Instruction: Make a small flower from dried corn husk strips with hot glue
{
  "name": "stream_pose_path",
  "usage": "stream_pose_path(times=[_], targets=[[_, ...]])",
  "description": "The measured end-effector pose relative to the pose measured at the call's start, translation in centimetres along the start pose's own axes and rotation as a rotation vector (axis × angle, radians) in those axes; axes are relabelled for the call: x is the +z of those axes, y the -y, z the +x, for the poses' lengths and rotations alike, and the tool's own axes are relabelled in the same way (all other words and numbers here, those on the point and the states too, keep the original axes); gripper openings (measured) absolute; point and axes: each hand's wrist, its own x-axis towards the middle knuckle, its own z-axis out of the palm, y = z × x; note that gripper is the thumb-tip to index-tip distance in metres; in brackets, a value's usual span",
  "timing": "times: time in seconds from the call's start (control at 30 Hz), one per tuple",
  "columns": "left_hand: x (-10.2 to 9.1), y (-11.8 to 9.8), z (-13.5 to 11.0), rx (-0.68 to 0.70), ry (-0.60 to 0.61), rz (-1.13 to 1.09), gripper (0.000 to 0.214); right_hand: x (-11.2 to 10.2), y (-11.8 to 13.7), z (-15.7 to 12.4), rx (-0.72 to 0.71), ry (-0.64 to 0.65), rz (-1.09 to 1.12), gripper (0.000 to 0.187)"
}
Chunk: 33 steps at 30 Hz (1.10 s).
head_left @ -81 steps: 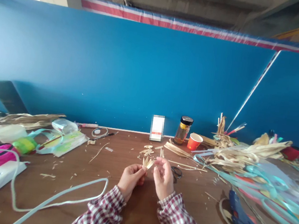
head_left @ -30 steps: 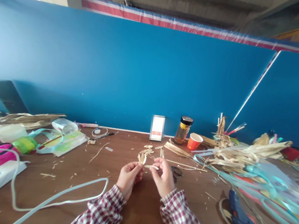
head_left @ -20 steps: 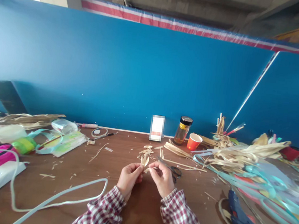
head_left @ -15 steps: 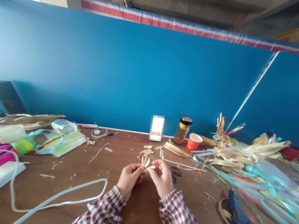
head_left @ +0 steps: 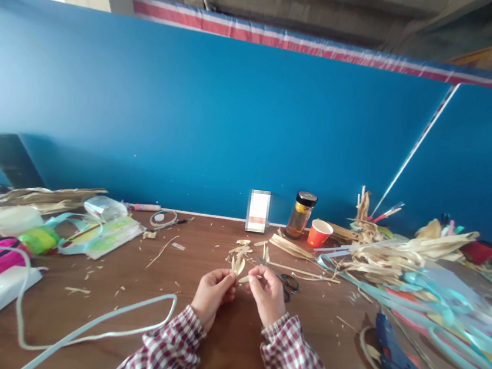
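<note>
Several papery, pointed petals (head_left: 237,265) are clamped in left fingers (head_left: 226,282), one slim sliver (head_left: 244,279) in right fingers (head_left: 257,280).

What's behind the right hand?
Scissors on the table behind the right hand: black handles show to its right, what looks like blade beyond its far side. The stretch between is covered.

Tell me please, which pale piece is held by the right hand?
The single narrow piece, its tip toward the left hand, which holds the fanned cluster; scraps lie loose beyond.
</note>
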Motion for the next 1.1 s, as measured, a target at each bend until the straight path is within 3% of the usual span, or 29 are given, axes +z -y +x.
stream_pose_path(times=[0.1,0.27,0.5,0.7,1.1], targets=[[0.05,0.04,-0.03,-0.001,0.002,0.027,0.029,0.16,-0.19,0.04,0.037,0.03,0.046,0.017],[0.14,0.09,-0.07,-0.005,-0.022,0.013,0.029,0.31,0.18,-0.26,-0.128,0.03,-0.201,0.014],[-0.05,0.31,0.23,-0.002,-0.014,0.001,0.03,0.26,0.08,-0.43,-0.114,0.071,-0.315,0.016],[-0.01,0.27,0.18,0.001,-0.005,0.002,0.027,-0.33,0.14,-0.18,-0.216,0.041,-0.458,0.018],[-0.11,0.21,-0.01,0.018,0.028,0.045,0.025,0.06,0.27,-0.1,-0.089,-0.013,-0.201,0.02]])
